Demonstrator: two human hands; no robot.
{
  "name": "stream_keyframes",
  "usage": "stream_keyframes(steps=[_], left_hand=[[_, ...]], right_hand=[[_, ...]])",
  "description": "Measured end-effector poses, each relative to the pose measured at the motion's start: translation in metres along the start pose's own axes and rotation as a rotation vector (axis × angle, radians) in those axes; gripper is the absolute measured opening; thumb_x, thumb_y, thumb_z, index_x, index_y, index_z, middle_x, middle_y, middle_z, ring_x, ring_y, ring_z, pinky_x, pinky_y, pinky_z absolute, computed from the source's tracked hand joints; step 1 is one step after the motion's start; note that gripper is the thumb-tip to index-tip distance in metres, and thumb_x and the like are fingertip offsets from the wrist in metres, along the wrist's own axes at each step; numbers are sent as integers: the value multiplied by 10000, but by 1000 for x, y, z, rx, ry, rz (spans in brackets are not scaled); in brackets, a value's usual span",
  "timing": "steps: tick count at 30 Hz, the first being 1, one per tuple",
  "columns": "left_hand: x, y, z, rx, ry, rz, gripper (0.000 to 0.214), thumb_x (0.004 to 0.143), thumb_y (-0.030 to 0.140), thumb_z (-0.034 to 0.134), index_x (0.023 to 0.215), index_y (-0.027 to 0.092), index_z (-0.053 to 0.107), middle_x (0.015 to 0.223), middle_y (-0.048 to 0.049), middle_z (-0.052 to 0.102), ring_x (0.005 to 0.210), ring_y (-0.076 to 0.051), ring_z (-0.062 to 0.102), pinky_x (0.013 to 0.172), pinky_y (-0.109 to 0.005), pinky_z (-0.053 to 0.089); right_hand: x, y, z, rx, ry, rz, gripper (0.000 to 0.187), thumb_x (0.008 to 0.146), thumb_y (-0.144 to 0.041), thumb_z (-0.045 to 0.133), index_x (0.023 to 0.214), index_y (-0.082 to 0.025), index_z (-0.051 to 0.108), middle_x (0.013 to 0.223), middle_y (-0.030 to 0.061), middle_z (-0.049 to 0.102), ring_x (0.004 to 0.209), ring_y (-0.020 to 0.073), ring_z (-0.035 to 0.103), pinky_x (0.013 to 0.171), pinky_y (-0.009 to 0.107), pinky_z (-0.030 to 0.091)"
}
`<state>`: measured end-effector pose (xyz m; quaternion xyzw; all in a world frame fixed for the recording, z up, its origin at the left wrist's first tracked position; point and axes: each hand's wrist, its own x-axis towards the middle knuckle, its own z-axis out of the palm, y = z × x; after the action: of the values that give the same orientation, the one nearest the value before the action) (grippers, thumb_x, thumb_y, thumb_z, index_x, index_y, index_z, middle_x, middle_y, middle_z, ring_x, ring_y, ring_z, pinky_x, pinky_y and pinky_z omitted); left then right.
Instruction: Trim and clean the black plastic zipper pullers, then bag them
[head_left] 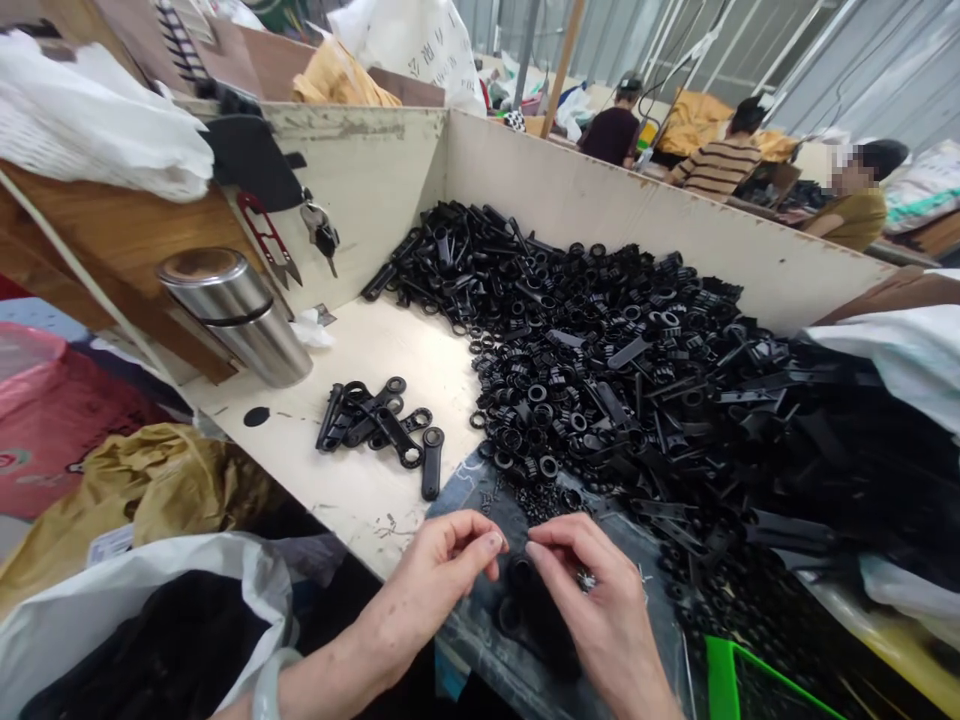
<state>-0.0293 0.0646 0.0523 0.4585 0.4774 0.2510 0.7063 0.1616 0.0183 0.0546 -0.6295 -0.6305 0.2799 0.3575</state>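
Observation:
My left hand [454,560] is over the dark mat [480,650], thumb and fingers pinched together; anything between the tips is too small to make out. Facing it, my right hand [592,585] is closed in a similar pinch, its grip likewise unclear, with small shiny bits visible by its fingers. Below and between the hands is a black ring-ended part [521,572], partly covered by my right hand. Just beyond them lie tiny loose pieces [544,500]. To the left, several black ring-ended arms [382,420] lie in a small group on the pale tabletop [330,510].
A large heap of black plastic parts [600,340] fills the back and right, against pale board walls [510,160]. A steel flask [247,320], red snips [266,240] and keys [321,235] are at left. A white sack [255,560] and green frame [724,680] flank me. Three people sit beyond.

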Motion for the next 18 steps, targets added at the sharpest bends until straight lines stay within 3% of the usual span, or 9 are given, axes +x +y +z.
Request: stream_keyframes(steps=[4, 10, 18], left_hand=[[-10, 3, 5, -138, -21, 7, 315, 916, 452, 657, 854, 144, 679, 757, -1, 662, 625, -97, 445, 642, -241, 352], [-17, -1, 6, -125, -2, 12, 286, 873, 420, 697, 818, 140, 706, 736, -16, 684, 578, -93, 478, 597, -234, 362], [-31, -5, 4, -330, -35, -47, 287, 749, 399, 805, 764, 119, 746, 675, -36, 694, 558, -87, 510, 563, -210, 365]], right_hand=[[-6, -15, 10, 180, 30, 20, 96, 955, -303, 663, 942, -259, 747, 873, 1, 741, 771, 147, 703, 699, 205, 544], [-13, -28, 16, 248, 25, 29, 116, 951, -305, 666, 891, -243, 743, 822, 8, 731, 749, 153, 700, 692, 207, 545], [-31, -18, 27, 360, 47, 14, 158, 895, -387, 737, 846, -240, 773, 826, 47, 734, 749, 184, 719, 703, 221, 586]])
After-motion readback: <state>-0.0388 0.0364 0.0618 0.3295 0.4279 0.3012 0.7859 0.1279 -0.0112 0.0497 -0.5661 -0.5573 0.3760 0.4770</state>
